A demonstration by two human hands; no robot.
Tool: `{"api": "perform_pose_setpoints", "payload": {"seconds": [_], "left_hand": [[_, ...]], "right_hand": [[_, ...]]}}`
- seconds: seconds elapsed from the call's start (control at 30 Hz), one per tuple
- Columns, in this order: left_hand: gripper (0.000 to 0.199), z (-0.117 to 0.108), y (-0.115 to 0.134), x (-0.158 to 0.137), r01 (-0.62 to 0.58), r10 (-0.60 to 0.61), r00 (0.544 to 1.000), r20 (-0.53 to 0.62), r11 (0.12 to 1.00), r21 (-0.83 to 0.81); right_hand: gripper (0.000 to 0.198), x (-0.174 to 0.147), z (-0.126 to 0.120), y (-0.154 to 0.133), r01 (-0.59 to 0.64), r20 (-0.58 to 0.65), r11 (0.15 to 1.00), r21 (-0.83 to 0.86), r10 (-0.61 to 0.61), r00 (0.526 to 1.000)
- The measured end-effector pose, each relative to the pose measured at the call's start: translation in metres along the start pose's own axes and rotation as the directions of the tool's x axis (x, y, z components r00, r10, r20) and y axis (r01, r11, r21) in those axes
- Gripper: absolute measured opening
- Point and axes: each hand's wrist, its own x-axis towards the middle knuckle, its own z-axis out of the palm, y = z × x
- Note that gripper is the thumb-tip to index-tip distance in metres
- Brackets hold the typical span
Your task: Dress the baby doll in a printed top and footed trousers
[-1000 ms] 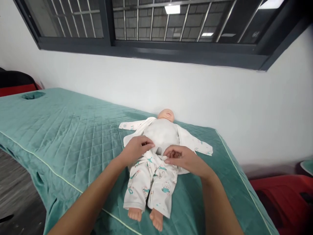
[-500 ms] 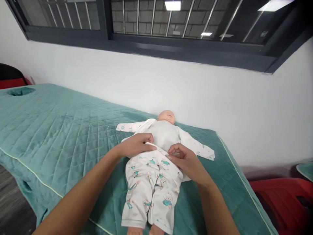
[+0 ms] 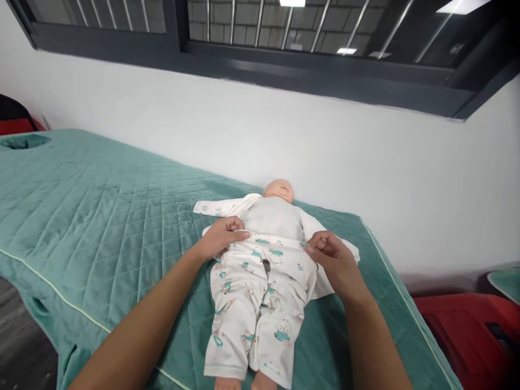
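A baby doll (image 3: 279,189) lies on its back, feet toward me, its white top (image 3: 274,218) spread open at the sides with the sleeves stretched out. White printed baby pants (image 3: 260,292) cover its legs up to the waist, and a small dark gap shows at the crotch. My left hand (image 3: 223,236) pinches the waistband at the left hip. At the right hip, my right hand (image 3: 333,260) pinches the other end of the waistband. Between my hands the waistband runs nearly straight across the doll's belly.
A green quilted cover (image 3: 122,216) lies over the bed, with a round hole (image 3: 25,142) at its far left. Behind stands a white wall (image 3: 203,124) under a dark window frame (image 3: 260,65). Something red (image 3: 467,330) is at the lower right.
My right hand has moved right and outward with the waistband, and my left hand slightly left. The waistband is now stretched wider and flatter across the belly. The crotch gap has appeared.
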Motion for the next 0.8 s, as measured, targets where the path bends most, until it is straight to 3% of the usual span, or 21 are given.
{"api": "perform_pose_setpoints", "payload": {"seconds": [0.07,0.13,0.37,0.6,0.8], "left_hand": [[0.040,0.001,0.000,-0.001,0.008,-0.007,1.000,0.021,0.998,-0.055],[0.039,0.001,0.000,-0.002,0.015,-0.012,0.999,0.032,0.996,-0.087],[0.029,-0.010,-0.007,-0.003,0.021,-0.001,0.989,0.148,0.990,-0.138],[0.025,-0.023,-0.007,-0.005,0.110,-0.026,0.933,0.360,0.970,-0.215],[0.033,-0.025,-0.005,-0.005,0.116,-0.013,0.912,0.409,0.967,-0.227]], "right_hand": [[0.034,0.003,0.002,0.005,0.020,-0.080,0.999,0.037,-0.017,0.997],[0.033,0.006,0.003,0.008,0.003,-0.076,1.000,0.018,-0.001,0.997],[0.029,0.004,-0.010,0.011,-0.081,0.128,0.978,-0.194,0.107,0.986],[0.022,-0.008,-0.018,0.015,-0.170,0.400,0.980,-0.102,0.197,0.895],[0.024,-0.004,-0.012,0.020,-0.205,0.387,0.977,-0.055,0.210,0.898]]}}
